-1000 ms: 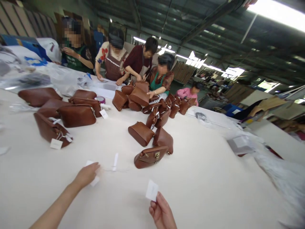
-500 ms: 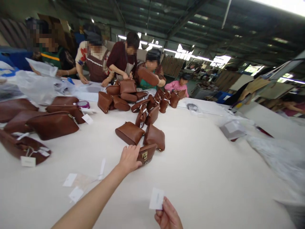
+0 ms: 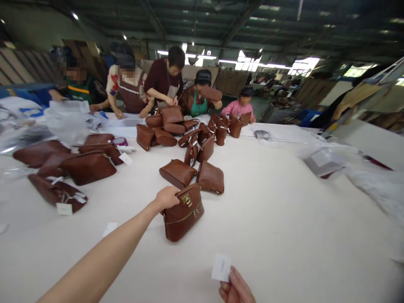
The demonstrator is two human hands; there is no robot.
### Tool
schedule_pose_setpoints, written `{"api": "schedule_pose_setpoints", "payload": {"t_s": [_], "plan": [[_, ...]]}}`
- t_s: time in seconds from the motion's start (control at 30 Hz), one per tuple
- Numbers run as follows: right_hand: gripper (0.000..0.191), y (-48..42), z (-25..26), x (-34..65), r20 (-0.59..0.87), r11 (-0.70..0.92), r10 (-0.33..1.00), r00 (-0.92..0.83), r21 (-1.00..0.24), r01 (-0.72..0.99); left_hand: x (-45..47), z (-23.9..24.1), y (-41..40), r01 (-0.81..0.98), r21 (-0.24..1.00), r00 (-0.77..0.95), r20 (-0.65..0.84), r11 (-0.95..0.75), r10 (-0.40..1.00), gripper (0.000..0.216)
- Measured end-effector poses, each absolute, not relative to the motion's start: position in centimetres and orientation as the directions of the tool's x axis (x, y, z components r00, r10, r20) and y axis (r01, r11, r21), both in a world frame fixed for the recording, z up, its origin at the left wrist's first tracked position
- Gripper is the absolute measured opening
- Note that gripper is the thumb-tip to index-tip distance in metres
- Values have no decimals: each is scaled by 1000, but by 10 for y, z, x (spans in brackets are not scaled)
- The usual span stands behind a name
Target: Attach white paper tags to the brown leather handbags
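My left hand (image 3: 166,197) grips the top edge of a small brown leather bag (image 3: 183,213) with a gold clasp and tilts it up off the white table (image 3: 284,219). My right hand (image 3: 235,289) sits at the bottom edge of the view, pinching a small white paper tag (image 3: 220,267) between its fingers. Two more small brown bags (image 3: 192,175) lie just beyond the held one.
Larger brown bags (image 3: 86,166) with white tags lie at the left. A pile of small brown bags (image 3: 189,132) sits mid-table. Several people stand working along the far edge. Clear plastic bags (image 3: 375,185) lie at the right, and loose white tags (image 3: 110,229) lie near my left arm.
My left hand left the tags, reached forward to the nearest small bag, gripped it and pulled it upright toward me. My right hand kept hold of the white tag.
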State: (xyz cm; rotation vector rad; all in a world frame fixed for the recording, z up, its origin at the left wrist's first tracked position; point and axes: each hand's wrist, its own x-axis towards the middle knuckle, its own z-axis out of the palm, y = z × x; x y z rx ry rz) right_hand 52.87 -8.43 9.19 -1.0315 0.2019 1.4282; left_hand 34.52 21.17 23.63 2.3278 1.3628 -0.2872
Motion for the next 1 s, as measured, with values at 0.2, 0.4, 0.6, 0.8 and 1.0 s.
{"api": "schedule_pose_setpoints", "payload": {"t_s": [0.2, 0.4, 0.6, 0.8, 1.0], "plan": [[40, -56, 126, 492, -585, -245, 799, 135, -522, -817, 299, 264, 153, 907, 234, 422, -508, -351, 751, 9], [36, -47, 133, 432, -514, -425, 823, -243, -272, -863, 249, 267, 76, 946, 296, 309, -682, -136, 663, 27], [35, -85, 145, 409, -352, -480, 809, -471, 69, -875, 232, 248, 14, 883, 469, 335, -587, -28, 737, 65], [37, -106, 164, 422, -377, -387, 839, -393, 95, -917, 240, 235, -12, 530, 519, 760, 61, -670, 648, 46], [34, -107, 176, 424, -362, -378, 878, -312, -127, -917, 260, 249, -48, 453, 882, 709, -269, -129, 652, 69]]}}
